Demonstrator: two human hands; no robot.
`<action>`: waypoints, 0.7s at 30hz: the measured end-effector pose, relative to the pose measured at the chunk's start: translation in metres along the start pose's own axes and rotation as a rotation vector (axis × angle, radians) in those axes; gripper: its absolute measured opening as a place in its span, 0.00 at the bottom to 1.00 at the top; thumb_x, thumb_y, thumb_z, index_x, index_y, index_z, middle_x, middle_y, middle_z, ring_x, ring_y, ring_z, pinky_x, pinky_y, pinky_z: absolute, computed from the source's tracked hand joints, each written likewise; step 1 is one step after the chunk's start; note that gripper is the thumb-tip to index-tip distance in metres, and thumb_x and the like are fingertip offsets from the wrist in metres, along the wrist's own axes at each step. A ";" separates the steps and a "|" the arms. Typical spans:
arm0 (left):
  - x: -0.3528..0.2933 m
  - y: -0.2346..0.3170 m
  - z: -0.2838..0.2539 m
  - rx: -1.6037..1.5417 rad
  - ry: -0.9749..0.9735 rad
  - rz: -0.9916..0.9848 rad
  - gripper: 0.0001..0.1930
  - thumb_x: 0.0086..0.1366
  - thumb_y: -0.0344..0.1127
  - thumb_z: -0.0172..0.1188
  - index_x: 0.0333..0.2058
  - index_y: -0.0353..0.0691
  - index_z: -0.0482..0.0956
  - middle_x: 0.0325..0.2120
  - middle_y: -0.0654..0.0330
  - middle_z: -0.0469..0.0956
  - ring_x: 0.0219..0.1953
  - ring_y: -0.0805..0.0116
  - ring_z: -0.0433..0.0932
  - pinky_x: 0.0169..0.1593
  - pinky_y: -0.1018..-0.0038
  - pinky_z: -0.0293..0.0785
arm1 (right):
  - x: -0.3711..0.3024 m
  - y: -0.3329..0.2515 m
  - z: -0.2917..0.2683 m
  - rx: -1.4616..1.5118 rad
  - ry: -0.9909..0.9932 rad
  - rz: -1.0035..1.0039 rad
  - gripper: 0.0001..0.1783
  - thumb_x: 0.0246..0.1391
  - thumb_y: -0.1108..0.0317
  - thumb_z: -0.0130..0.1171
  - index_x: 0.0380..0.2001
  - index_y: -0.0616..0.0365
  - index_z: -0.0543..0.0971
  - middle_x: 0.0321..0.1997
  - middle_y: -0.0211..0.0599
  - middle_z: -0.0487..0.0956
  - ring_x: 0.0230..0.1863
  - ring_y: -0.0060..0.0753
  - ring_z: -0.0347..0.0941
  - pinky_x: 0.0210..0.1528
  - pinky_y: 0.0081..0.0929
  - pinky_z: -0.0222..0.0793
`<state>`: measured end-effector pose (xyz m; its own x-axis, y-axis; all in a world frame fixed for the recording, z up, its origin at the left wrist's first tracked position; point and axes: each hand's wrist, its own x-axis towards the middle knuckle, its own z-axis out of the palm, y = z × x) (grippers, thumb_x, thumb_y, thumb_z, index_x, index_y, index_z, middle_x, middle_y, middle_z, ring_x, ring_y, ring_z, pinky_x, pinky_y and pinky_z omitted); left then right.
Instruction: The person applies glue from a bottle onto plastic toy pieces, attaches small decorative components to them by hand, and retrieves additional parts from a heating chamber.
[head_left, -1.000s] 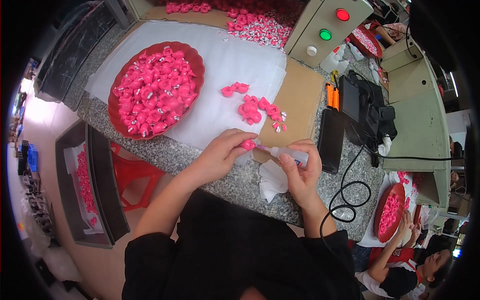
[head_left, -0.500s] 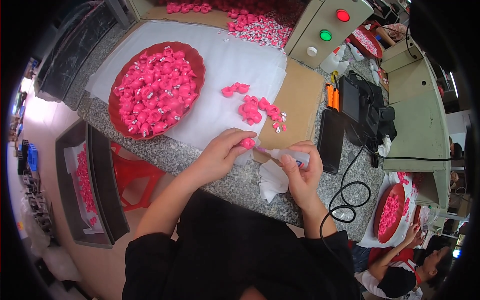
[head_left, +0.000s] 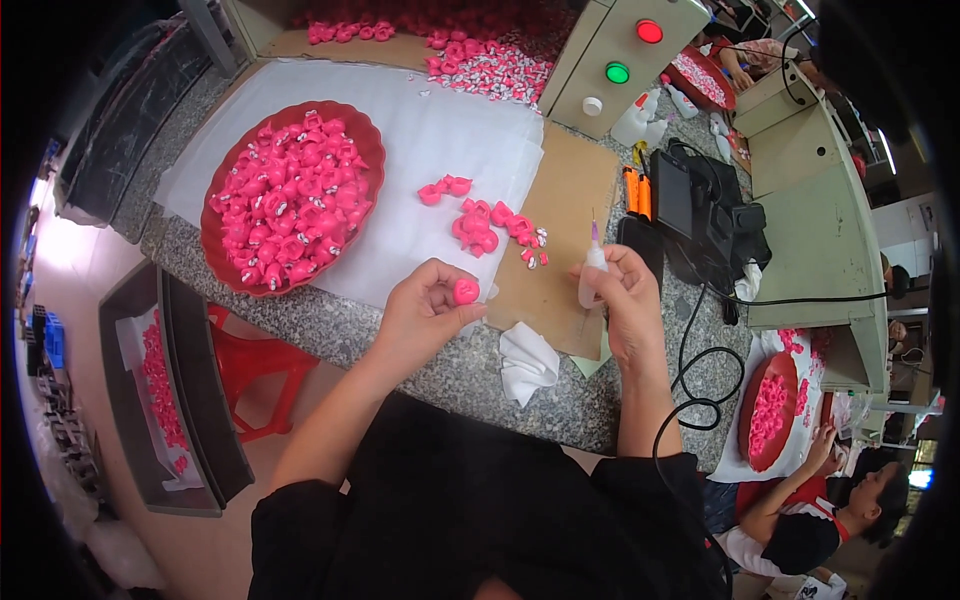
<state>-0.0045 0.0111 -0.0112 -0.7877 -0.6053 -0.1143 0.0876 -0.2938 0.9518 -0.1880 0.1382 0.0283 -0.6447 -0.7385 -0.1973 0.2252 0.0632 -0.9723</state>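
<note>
In my left hand a small rounded pink plastic piece is held at the fingertips, above the table's front part. My right hand grips a small translucent squeeze bottle, upright, its thin purple needle tip pointing up and well apart from the pink piece. Just beyond the hands lie a loose cluster of pink pieces and several tiny pink-and-white parts. To the left, a scalloped red bowl is heaped with pink pieces carrying white parts.
White paper and brown cardboard cover the granite table. A crumpled white cloth lies near its front edge. Orange-handled tools, a black device and a looping cable are at right. A co-worker sits at lower right.
My right hand has drawn the squeeze bottle away from the pink piece and turned it needle up. The left hand still holds the piece, now turned. The whole view has shifted slightly.
</note>
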 end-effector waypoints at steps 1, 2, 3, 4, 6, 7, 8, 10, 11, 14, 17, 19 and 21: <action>0.000 0.001 0.000 -0.052 -0.011 -0.037 0.10 0.51 0.21 0.58 0.31 0.35 0.66 0.31 0.61 0.72 0.28 0.80 0.70 0.30 0.84 0.68 | 0.000 -0.006 0.003 -0.073 0.017 0.012 0.09 0.44 0.75 0.53 0.32 0.62 0.71 0.27 0.31 0.75 0.27 0.15 0.68 0.28 0.13 0.61; 0.000 0.001 0.000 -0.104 -0.022 -0.073 0.10 0.52 0.21 0.57 0.31 0.35 0.66 0.31 0.60 0.72 0.28 0.80 0.71 0.29 0.84 0.69 | 0.004 -0.001 0.002 -0.075 0.019 0.011 0.09 0.44 0.75 0.53 0.32 0.62 0.71 0.27 0.31 0.75 0.27 0.15 0.68 0.28 0.13 0.61; 0.001 0.000 0.000 -0.105 -0.028 -0.074 0.10 0.52 0.21 0.57 0.31 0.35 0.66 0.31 0.60 0.72 0.28 0.80 0.71 0.29 0.84 0.69 | 0.009 0.010 -0.002 -0.210 0.000 -0.030 0.10 0.45 0.73 0.52 0.34 0.62 0.70 0.28 0.32 0.75 0.28 0.16 0.68 0.30 0.13 0.60; 0.001 -0.001 0.000 -0.150 -0.056 -0.097 0.10 0.51 0.20 0.57 0.31 0.36 0.66 0.33 0.60 0.72 0.29 0.78 0.72 0.30 0.83 0.70 | 0.013 0.018 -0.005 -0.347 -0.022 -0.070 0.11 0.45 0.71 0.51 0.35 0.62 0.70 0.29 0.33 0.76 0.30 0.18 0.68 0.33 0.14 0.60; 0.001 -0.002 0.000 -0.196 -0.085 -0.120 0.10 0.51 0.20 0.57 0.30 0.37 0.66 0.36 0.59 0.72 0.31 0.75 0.73 0.31 0.82 0.71 | 0.018 0.021 -0.002 -0.624 0.067 -0.125 0.11 0.45 0.69 0.53 0.32 0.63 0.71 0.24 0.33 0.75 0.27 0.19 0.68 0.29 0.16 0.61; 0.000 -0.004 0.001 -0.221 -0.079 -0.122 0.10 0.52 0.19 0.57 0.31 0.37 0.67 0.36 0.59 0.72 0.32 0.74 0.74 0.32 0.80 0.71 | 0.020 0.021 0.003 -0.800 0.089 -0.182 0.10 0.44 0.67 0.55 0.29 0.63 0.72 0.22 0.33 0.75 0.24 0.19 0.67 0.27 0.18 0.62; -0.001 -0.004 0.002 -0.245 -0.074 -0.124 0.10 0.52 0.19 0.56 0.32 0.36 0.68 0.36 0.58 0.72 0.33 0.73 0.74 0.33 0.79 0.71 | 0.022 0.022 0.008 -0.976 0.111 -0.240 0.11 0.44 0.66 0.57 0.26 0.63 0.73 0.19 0.34 0.74 0.21 0.19 0.67 0.25 0.19 0.62; -0.002 -0.005 0.000 -0.247 -0.077 -0.137 0.09 0.52 0.19 0.56 0.32 0.36 0.68 0.36 0.59 0.72 0.33 0.73 0.74 0.33 0.78 0.72 | 0.024 0.019 0.017 -0.976 0.142 -0.210 0.13 0.41 0.63 0.60 0.23 0.63 0.75 0.16 0.40 0.73 0.18 0.27 0.69 0.23 0.25 0.64; -0.002 -0.005 0.000 -0.250 -0.082 -0.148 0.09 0.53 0.20 0.56 0.33 0.35 0.69 0.36 0.59 0.72 0.33 0.72 0.74 0.34 0.77 0.72 | 0.026 0.019 0.019 -1.031 0.136 -0.189 0.13 0.41 0.62 0.60 0.23 0.63 0.76 0.17 0.42 0.74 0.19 0.32 0.71 0.25 0.27 0.65; -0.003 -0.007 0.001 -0.227 -0.068 -0.147 0.07 0.53 0.20 0.55 0.30 0.35 0.68 0.35 0.59 0.71 0.33 0.72 0.74 0.33 0.78 0.72 | 0.030 0.016 0.019 -1.096 0.102 -0.156 0.14 0.41 0.61 0.60 0.25 0.62 0.77 0.18 0.46 0.74 0.23 0.41 0.73 0.27 0.31 0.66; -0.003 -0.010 0.001 -0.240 -0.074 -0.085 0.10 0.54 0.22 0.56 0.34 0.34 0.66 0.29 0.59 0.73 0.29 0.76 0.73 0.33 0.80 0.71 | 0.028 0.014 0.020 -1.125 0.069 -0.162 0.14 0.42 0.61 0.58 0.26 0.62 0.77 0.20 0.48 0.75 0.25 0.47 0.73 0.28 0.34 0.66; -0.003 -0.011 0.003 -0.235 -0.048 -0.072 0.11 0.54 0.22 0.56 0.35 0.35 0.65 0.29 0.59 0.73 0.28 0.76 0.72 0.32 0.81 0.71 | 0.026 0.015 0.022 -1.143 0.059 -0.182 0.14 0.43 0.61 0.56 0.26 0.62 0.77 0.20 0.48 0.75 0.25 0.48 0.73 0.28 0.34 0.66; -0.003 -0.010 0.005 -0.229 -0.026 -0.059 0.13 0.54 0.22 0.56 0.36 0.36 0.63 0.29 0.59 0.73 0.28 0.76 0.72 0.32 0.81 0.71 | 0.022 0.017 0.024 -1.254 0.067 -0.253 0.15 0.44 0.60 0.54 0.27 0.63 0.75 0.25 0.51 0.75 0.29 0.51 0.72 0.32 0.40 0.66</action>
<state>-0.0060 0.0200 -0.0191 -0.8107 -0.5640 -0.1573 0.1752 -0.4900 0.8539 -0.1807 0.1072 0.0103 -0.6121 -0.7898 0.0395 -0.7244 0.5400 -0.4286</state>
